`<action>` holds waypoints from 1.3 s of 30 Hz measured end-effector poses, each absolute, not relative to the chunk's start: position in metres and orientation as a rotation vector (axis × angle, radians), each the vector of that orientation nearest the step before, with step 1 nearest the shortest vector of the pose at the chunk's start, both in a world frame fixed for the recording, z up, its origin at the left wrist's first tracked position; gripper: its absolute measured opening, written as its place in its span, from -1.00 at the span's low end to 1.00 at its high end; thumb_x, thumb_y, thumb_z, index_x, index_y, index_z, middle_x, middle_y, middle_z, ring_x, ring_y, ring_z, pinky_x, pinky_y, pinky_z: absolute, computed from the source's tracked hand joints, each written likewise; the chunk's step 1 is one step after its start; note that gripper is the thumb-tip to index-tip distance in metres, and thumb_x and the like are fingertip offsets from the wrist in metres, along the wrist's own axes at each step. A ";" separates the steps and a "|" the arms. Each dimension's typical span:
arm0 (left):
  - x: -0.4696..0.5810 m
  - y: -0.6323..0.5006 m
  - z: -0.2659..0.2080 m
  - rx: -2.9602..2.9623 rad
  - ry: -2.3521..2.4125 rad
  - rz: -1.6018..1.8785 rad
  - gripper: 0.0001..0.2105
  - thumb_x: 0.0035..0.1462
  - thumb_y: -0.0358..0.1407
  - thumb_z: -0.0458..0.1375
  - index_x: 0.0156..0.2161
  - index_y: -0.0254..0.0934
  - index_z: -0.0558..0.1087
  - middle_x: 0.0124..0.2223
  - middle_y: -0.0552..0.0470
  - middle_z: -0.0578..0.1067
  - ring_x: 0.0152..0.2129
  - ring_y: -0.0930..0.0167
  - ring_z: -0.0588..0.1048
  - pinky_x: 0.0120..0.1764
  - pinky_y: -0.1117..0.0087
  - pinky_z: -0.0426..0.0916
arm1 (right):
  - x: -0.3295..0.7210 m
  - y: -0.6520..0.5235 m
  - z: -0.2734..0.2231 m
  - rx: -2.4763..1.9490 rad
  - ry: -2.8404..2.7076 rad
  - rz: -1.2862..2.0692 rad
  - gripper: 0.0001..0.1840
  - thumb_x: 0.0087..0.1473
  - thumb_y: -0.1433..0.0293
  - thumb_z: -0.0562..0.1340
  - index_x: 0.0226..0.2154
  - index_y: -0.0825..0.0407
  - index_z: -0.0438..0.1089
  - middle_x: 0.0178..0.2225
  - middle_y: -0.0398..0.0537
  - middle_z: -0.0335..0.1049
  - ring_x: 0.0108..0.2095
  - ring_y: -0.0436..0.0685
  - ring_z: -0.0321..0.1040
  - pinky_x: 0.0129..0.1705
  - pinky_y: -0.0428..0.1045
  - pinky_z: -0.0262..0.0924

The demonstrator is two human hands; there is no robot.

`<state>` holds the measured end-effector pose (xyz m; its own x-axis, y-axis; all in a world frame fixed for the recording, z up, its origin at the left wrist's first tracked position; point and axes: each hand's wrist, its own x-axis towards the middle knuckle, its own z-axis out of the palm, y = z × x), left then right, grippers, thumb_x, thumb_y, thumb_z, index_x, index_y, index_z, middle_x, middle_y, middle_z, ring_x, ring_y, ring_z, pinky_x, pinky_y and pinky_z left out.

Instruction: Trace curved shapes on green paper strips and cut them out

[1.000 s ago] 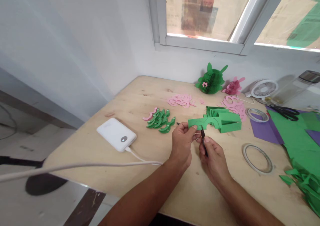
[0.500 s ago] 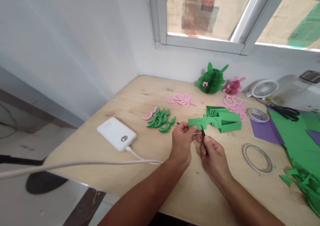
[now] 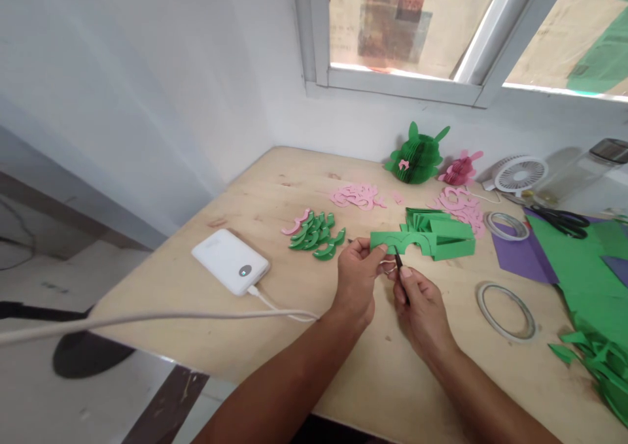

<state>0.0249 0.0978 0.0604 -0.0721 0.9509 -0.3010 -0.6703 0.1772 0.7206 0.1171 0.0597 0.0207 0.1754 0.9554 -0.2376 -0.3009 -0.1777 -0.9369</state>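
Between thumb and fingers, my left hand [image 3: 357, 277] pinches the left part of a green paper strip [image 3: 381, 237]. Wavy outlines mark the strip, and a rounded notch is cut from its lower edge. My right hand [image 3: 419, 307] is closed around a slim black pointed tool [image 3: 399, 261], whose tip touches the strip's lower edge; its exact kind is unclear. A thin pale curl [image 3: 388, 263] shows between the hands. Behind the strip lie folded green papers [image 3: 454, 238]. Left of my left hand sits a pile of curved green paper pieces [image 3: 314, 233].
A white power bank [image 3: 228, 261] with a cable lies at left. Tape rolls [image 3: 507, 312], green sheets [image 3: 564, 254] and black scissors [image 3: 559, 220] are at right. Pink cutouts [image 3: 357, 196], a green paper figure [image 3: 417, 157] and a small fan [image 3: 520, 172] stand farther back.
The hands, strip and black tool hold almost the same position. The whole view has shifted very slightly.
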 end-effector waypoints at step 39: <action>0.019 0.099 0.060 0.482 0.970 1.385 -0.76 -0.25 -0.32 0.32 -0.42 -0.32 0.40 -0.52 0.11 0.48 -0.59 0.51 0.45 -0.41 0.45 0.38 | 0.115 0.058 0.021 -1.272 -0.787 1.298 -0.48 -0.07 -0.09 0.33 -0.47 0.05 0.37 -0.72 -0.33 0.02 -0.68 -0.12 -0.17 -0.65 -0.12 -0.29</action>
<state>0.0192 0.0989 0.0602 -0.0977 0.9533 -0.2859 -0.5944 0.1745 0.7850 0.1147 0.0579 0.0211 0.1781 0.9582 -0.2240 -0.2444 -0.1775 -0.9533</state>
